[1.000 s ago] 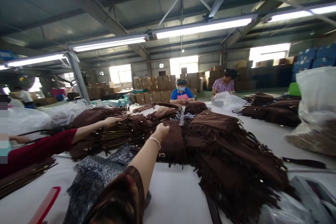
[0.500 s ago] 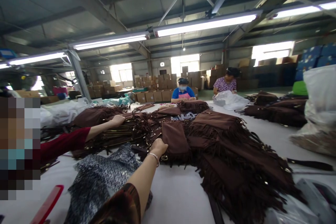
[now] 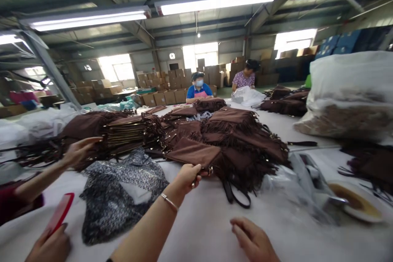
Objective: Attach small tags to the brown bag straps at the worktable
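My left hand (image 3: 187, 178), with a bracelet on its wrist and a ring, is closed on the corner of a dark brown fringed pouch (image 3: 195, 153), near a small gold-coloured metal clasp. The pouch tilts at the front edge of a heap of similar fringed pouches (image 3: 242, 131). A black strap loop (image 3: 238, 196) hangs from the heap onto the white table. My right hand (image 3: 253, 239) is over the table at the lower right, nothing in it, its fingers partly bent and apart.
At left, a co-worker's hand (image 3: 78, 151) reaches by stacked pouches (image 3: 125, 133); the other holds a red comb (image 3: 61, 213). Patterned black-and-white cloth (image 3: 123, 192) lies between us. A grey tape dispenser (image 3: 313, 180) and a large white bag (image 3: 353, 98) stand right. Two people sit across the table.
My left hand has drawn the pouch off the heap towards me. My right hand has come into view. The co-worker's hand has left the stack, and my view has turned right and down.
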